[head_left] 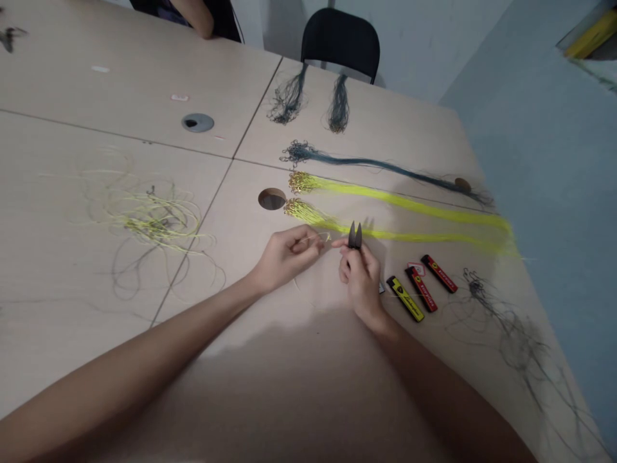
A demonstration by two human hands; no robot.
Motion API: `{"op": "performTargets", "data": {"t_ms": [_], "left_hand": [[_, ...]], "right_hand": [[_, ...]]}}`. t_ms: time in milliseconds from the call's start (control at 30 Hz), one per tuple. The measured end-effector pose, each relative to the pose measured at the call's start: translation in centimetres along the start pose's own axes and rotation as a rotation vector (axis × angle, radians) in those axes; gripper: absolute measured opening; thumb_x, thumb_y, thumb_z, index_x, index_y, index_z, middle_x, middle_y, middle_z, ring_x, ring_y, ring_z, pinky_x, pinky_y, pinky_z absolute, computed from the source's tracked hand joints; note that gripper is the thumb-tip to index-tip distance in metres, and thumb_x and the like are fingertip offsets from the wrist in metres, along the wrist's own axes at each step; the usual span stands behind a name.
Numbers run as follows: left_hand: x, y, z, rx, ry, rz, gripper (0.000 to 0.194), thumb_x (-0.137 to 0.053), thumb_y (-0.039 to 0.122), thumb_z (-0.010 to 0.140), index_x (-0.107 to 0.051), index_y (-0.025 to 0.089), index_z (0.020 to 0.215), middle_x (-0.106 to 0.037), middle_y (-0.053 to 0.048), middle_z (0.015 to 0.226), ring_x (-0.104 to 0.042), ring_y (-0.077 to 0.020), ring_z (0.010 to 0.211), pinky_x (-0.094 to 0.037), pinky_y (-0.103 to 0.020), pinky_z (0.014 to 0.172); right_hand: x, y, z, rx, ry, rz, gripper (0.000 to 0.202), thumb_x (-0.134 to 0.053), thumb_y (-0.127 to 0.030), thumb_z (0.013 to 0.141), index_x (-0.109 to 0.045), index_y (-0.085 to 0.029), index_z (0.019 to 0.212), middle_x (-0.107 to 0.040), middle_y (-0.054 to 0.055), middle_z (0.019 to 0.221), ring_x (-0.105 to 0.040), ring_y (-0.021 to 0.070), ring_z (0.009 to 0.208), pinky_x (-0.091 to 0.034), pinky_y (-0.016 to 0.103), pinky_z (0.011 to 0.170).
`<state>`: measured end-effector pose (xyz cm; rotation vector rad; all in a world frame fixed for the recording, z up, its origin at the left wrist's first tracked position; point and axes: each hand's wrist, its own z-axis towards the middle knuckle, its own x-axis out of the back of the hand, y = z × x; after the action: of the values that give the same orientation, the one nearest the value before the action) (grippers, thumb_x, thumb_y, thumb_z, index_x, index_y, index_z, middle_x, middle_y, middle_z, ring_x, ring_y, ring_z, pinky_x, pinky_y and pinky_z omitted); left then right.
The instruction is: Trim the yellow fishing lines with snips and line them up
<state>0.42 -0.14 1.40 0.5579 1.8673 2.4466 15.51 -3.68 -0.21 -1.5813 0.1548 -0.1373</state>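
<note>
Left hand (294,257) and right hand (360,280) are seen bare. Forearms (144,366) are likewise uncovered, smoothly tapered toward slim wrists (254,283).

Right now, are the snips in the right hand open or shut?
Slightly open: the snips in the right hand show a narrow gap between their blade tips.

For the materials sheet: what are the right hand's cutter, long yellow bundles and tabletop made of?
Cutter: probably metal, dark finish; thin, pointed blades.
Yellow bundles: likely plastic line, gloss unclear; fine, bright, bendy strands.
Tabletop: perhaps laminate, pale, matte; smooth, straight-seamed panels.
</note>
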Motion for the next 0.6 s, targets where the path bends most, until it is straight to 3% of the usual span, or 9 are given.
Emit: {"op": "performTargets", "data": {"t_ms": [100, 233, 467, 600], "left_hand": [[-0.11, -0.03, -0.06, -0.028, 0.090, 0.027, 0.023, -0.058, 0.030, 0.087, -0.057, 0.016, 0.070, -0.026, 0.008, 0.055, -0.028, -0.0075, 0.051, -0.026, -0.022, 0.050], [-0.24, -0.14, -0.25, -0.073, 0.136, 0.103, 0.019, -0.058, 0.030, 0.090, -0.065, 0.016, 0.079, -0.029, 0.008, 0.054, -0.028, -0.0078, 0.049, -0.026, -0.022, 0.049], [-0.17, 0.04, -0.23, -0.084, 0.087, 0.094, 0.024, -0.059, 0.033, 0.090, -0.065, 0.015, 0.075, -0.029, 0.008, 0.052, -0.027, -0.0073, 0.048, -0.025, -0.021, 0.046], [-0.12, 0.18, -0.26, -0.101, 0.028, 0.069, 0.024, -0.058, 0.032, 0.091, -0.067, 0.015, 0.078, -0.028, 0.008, 0.052, -0.024, -0.0069, 0.047, -0.024, -0.021, 0.045]], "right_hand": [[-0.05, -0.33, -0.05, -0.030, -0.062, 0.111, 0.047, -0.042, -0.058, 0.094, -0.067, -0.019, 0.096, -0.049, -0.002, 0.069, -0.029, 0.0066, 0.043, -0.026, 0.023, 0.039], [-0.13, -0.73, -0.12, -0.030, -0.109, 0.060, 0.047, -0.049, -0.062, 0.091, -0.068, -0.021, 0.099, -0.051, 0.000, 0.073, -0.031, 0.0074, 0.047, -0.028, 0.022, 0.041], [0.09, -0.30, -0.11, -0.017, -0.143, -0.001, 0.045, -0.052, -0.062, 0.090, -0.063, -0.021, 0.077, -0.041, -0.003, 0.064, -0.031, 0.0091, 0.051, -0.029, 0.023, 0.045], [0.21, -0.13, 0.01, 0.007, -0.155, 0.001, 0.042, -0.053, -0.060, 0.090, -0.069, -0.022, 0.097, -0.047, -0.001, 0.071, -0.036, 0.0097, 0.055, -0.034, 0.023, 0.049]]}}
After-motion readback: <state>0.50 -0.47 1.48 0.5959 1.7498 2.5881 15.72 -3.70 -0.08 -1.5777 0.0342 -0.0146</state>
